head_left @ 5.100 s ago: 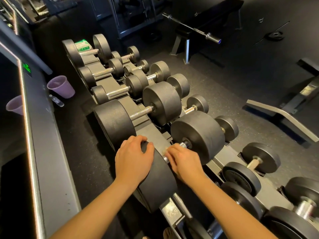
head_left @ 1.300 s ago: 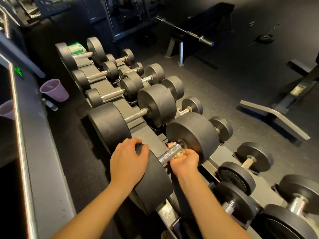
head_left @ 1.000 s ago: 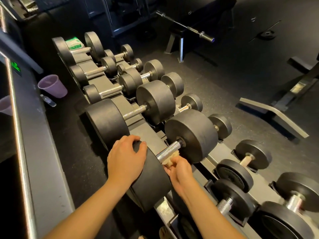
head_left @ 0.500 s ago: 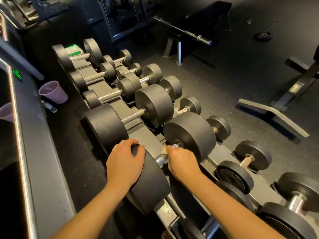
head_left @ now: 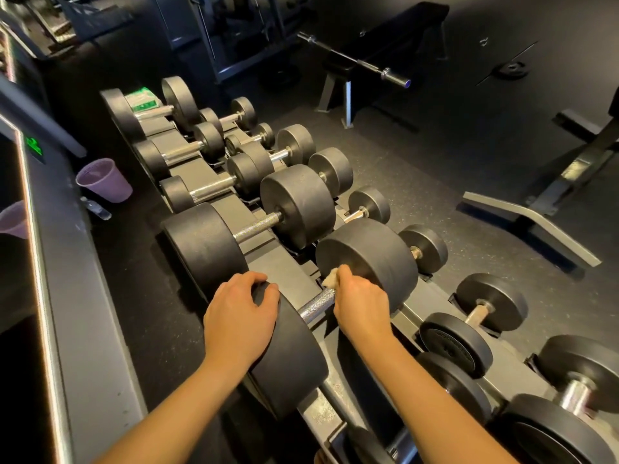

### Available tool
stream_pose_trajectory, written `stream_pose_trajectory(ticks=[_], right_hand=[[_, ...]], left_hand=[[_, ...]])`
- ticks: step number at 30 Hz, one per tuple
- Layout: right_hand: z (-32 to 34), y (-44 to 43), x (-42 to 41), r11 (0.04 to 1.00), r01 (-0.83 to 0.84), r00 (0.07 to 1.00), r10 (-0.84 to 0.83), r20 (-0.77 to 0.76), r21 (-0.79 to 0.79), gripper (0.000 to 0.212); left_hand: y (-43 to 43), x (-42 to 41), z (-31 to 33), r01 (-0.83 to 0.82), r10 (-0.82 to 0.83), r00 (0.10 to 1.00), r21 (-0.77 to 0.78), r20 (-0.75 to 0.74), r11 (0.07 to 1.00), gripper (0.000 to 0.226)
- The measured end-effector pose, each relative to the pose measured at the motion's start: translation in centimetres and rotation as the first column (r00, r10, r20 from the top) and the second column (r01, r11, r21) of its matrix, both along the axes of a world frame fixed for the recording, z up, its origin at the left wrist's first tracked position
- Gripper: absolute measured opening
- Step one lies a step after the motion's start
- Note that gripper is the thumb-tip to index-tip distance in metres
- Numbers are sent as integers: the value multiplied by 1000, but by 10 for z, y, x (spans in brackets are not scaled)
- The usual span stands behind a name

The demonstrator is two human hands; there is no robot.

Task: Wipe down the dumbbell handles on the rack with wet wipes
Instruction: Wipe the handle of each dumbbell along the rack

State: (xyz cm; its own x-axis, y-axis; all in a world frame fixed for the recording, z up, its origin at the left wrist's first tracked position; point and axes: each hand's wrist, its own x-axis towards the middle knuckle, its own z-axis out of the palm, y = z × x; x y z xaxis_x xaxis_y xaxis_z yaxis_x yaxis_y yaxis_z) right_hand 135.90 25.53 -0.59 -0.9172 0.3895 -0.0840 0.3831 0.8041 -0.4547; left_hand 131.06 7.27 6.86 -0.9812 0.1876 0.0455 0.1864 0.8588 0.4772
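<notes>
A large black dumbbell lies on the rack (head_left: 284,262) right in front of me. My left hand (head_left: 239,316) rests on its near head (head_left: 294,363), fingers curled over the top edge. My right hand (head_left: 360,303) grips the far end of the knurled chrome handle (head_left: 316,304) with a crumpled whitish wet wipe (head_left: 331,277) sticking out above the fingers, next to the far head (head_left: 371,259). A green and white wipes pack (head_left: 142,100) lies on the farthest dumbbell of the top row.
More dumbbells fill both rack tiers, from a big one (head_left: 254,226) just beyond to small ones further off. A purple bin (head_left: 105,180) and a small bottle (head_left: 97,207) stand on the floor at left beside a mirrored wall. A bench with barbell (head_left: 355,60) stands behind.
My right hand has slid with the wipe along the handle toward the far head, baring more of the chrome near my left hand. My left hand stays on the near head.
</notes>
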Motion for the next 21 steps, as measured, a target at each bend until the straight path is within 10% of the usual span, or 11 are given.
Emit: stream_pose_trajectory(ticks=[7, 13, 17, 21], right_hand=[[-3, 8, 3, 874, -37, 999, 36, -11, -485, 20], [6, -8, 3, 823, -250, 958, 288, -5, -510, 25], [4, -15, -9, 931, -356, 935, 355, -25, -82, 28], [9, 7, -28, 941, -280, 919, 206, 335, 190, 22]], left_hand=[[-1, 2, 0, 9, -9, 1000, -4, -6, 1000, 35], [2, 2, 1, 3, -3, 1000, -14, 4, 1000, 39], [1, 2, 2, 8, -8, 1000, -21, 0, 1000, 40], [0, 3, 2, -1, 1, 1000, 1, 6, 1000, 38]])
